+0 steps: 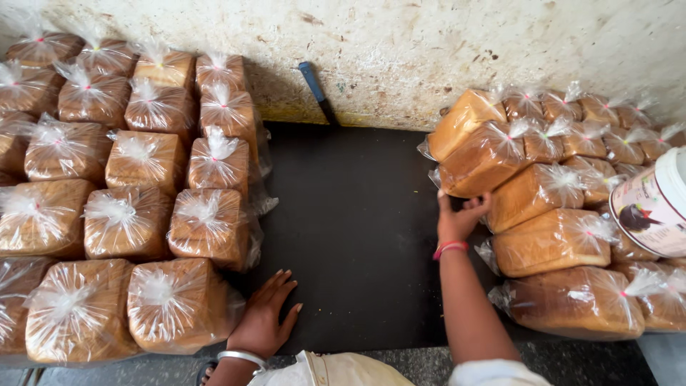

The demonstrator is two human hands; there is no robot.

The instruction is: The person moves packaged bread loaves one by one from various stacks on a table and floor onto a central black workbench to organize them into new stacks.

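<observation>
Right hand fingers curl under 1 bagged loaf: soft, light, slippery film; grip the base. Left hand fingers spread flat on worktop.

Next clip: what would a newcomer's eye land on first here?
The bagged bread loaves dominate: a tidy block standing on end at the left, and a looser pile lying on their sides at the right, with a dark mat between. The right hand grips a loaf in the right pile, while the left hand rests flat on the mat beside the nearest standing loaf. A white tub pokes in at the right edge.
</observation>
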